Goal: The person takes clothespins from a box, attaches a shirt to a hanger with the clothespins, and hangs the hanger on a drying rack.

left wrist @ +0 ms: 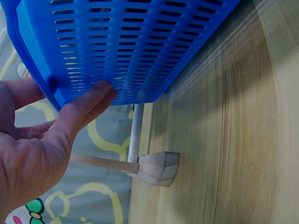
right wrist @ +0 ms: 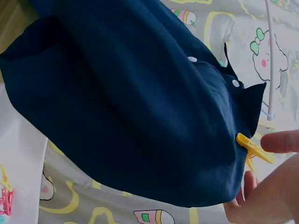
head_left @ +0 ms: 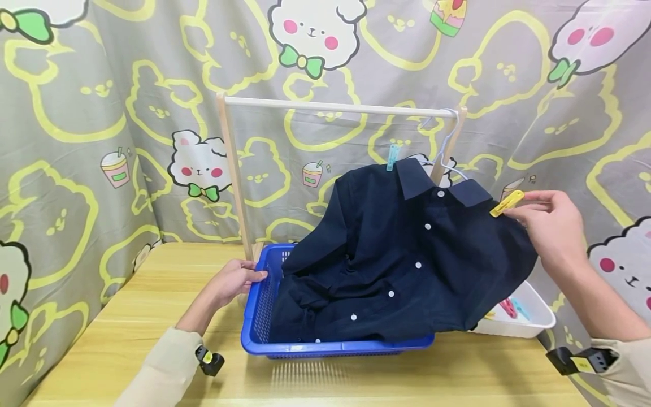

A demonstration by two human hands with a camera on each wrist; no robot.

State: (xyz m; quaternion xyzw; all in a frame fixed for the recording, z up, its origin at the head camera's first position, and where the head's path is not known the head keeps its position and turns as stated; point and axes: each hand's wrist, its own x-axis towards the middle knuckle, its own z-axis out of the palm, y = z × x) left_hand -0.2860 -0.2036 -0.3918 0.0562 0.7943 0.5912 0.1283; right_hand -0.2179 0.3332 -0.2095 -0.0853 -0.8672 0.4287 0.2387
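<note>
My left hand (head_left: 236, 277) grips the left rim of the blue plastic basket (head_left: 335, 347), with the thumb over the rim and fingers against the slotted outer wall. A dark navy button-up shirt (head_left: 386, 243) on a light blue wire hanger (head_left: 447, 141) hangs from the rack, its lower part lying in the basket. My right hand (head_left: 559, 226) is at the shirt's shoulder on the right, thumb and forefinger about a yellow clothespin (head_left: 508, 202). In the right wrist view the clothespin's jaws bite the fabric and its handles stand apart. A light blue clothespin (head_left: 392, 157) sits on the other shoulder.
The rack has a pale bar (head_left: 325, 105) on wooden posts (head_left: 234, 175). Behind the shirt at right, a white tray (head_left: 534, 325) holds pink, blue and yellow clothespins. All this stands on a wooden table (head_left: 168, 271) before a patterned curtain (head_left: 168, 68).
</note>
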